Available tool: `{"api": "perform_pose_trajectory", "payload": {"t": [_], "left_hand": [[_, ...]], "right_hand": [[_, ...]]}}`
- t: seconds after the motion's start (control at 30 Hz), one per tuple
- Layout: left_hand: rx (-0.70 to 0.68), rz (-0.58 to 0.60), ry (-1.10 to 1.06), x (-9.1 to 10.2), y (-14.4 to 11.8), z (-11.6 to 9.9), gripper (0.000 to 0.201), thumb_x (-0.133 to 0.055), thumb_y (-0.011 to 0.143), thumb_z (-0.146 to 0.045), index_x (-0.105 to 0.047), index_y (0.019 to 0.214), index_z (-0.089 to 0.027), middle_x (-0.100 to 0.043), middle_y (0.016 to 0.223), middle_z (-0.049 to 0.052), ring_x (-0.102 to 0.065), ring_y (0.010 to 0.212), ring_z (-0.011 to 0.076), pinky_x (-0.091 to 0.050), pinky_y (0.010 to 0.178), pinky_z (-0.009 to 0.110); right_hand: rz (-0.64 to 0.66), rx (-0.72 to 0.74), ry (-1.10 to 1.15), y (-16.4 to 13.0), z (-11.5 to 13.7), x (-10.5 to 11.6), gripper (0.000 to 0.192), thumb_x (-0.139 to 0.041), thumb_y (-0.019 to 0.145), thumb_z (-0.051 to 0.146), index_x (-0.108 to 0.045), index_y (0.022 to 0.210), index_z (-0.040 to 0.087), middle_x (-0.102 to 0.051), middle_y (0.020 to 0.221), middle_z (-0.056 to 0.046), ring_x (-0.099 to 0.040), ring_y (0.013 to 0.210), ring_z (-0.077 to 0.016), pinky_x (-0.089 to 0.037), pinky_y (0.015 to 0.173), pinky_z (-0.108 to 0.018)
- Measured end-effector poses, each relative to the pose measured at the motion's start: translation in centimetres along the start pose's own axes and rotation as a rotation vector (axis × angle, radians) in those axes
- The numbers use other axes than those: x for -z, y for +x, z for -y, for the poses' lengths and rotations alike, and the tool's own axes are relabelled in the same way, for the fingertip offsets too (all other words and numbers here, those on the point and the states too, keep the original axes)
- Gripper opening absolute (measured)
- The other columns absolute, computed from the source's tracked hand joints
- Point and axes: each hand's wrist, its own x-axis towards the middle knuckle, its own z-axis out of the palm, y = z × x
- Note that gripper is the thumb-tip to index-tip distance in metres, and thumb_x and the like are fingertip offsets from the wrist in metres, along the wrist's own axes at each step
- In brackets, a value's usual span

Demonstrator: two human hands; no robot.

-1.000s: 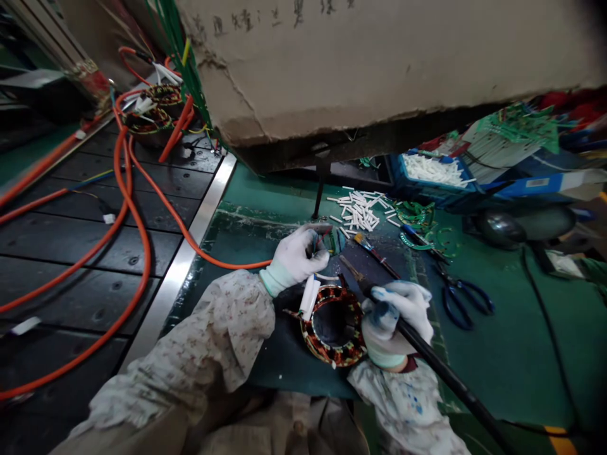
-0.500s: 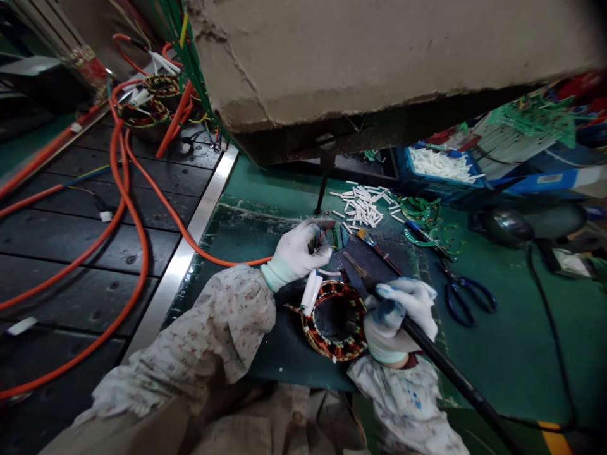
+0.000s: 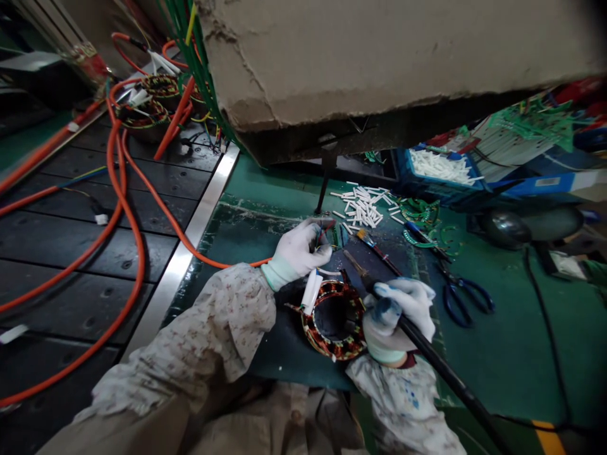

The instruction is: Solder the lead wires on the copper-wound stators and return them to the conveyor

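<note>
One gloved left hand (image 3: 300, 251), fingers holding half-hidden green part (image 3: 338, 235) over worktop (image 3: 265, 183). Wound ring (image 3: 327, 347) on worktop, between hands. Right hand (image 3: 402, 311), fingers wrapped around black-handled tool (image 3: 439, 364), tip near green part; steady hold, tip clear of left fingers, probably best. Far right, pale label (image 3: 549, 181) unreadable; no legible writing.

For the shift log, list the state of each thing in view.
Left hand: curled, contents unclear
Right hand: closed round black-handled tool
Wound ring: lying flat
Pliers: handles spread
White pieces: loosely heaped
Blue bin: open, holding similar pieces
Brush: lying down
Cardboard: edge torn
</note>
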Motion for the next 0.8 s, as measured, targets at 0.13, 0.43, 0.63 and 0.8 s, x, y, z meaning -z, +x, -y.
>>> {"api": "perform_pose_trajectory", "payload": {"t": [0.13,0.43,0.63,0.8], "left_hand": [[-0.025,-0.02,-0.002,-0.1,-0.1,0.0,0.008,-0.06,0.077,-0.014,-0.054,0.075,-0.019,-0.073,0.117,0.008,-0.071,0.104,0.0184,-0.057,0.091,0.032],[-0.01,-0.009,0.012,-0.1,-0.1,-0.2,0.009,-0.061,0.079,-0.015,-0.055,0.074,-0.019,-0.073,0.116,0.009,-0.071,0.104,0.0183,-0.058,0.089,0.032],[-0.004,0.012,0.039,-0.2,-0.3,0.4,0.011,-0.066,0.074,-0.014,-0.061,0.083,-0.018,-0.071,0.113,0.008,-0.07,0.103,0.0193,-0.058,0.088,0.03],[0.042,0.017,-0.044,-0.4,-0.6,0.7,0.032,-0.069,0.068,-0.013,-0.067,0.099,-0.018,-0.07,0.112,0.007,-0.07,0.1,0.0212,-0.058,0.089,0.031]], "right_hand": [[-0.019,0.004,0.017,0.0,0.0,-0.1,0.012,-0.057,0.092,0.027,-0.068,0.087,0.025,-0.059,0.063,0.005,-0.058,0.063,-0.0139,-0.041,0.081,-0.037],[-0.033,-0.057,-0.021,0.4,-0.1,-1.0,0.015,-0.055,0.095,0.03,-0.067,0.1,0.023,-0.066,0.075,-0.001,-0.064,0.074,-0.0181,-0.049,0.08,-0.038],[0.224,0.0,-0.072,3.5,0.7,-3.5,0.02,-0.061,0.091,0.025,-0.067,0.111,0.025,-0.067,0.094,-0.004,-0.066,0.082,-0.0172,-0.056,0.075,-0.031],[0.345,0.021,-0.195,5.1,0.7,-5.3,0.028,-0.055,0.091,0.032,-0.071,0.112,0.026,-0.066,0.097,-0.006,-0.063,0.082,-0.0197,-0.055,0.071,-0.033]]}}
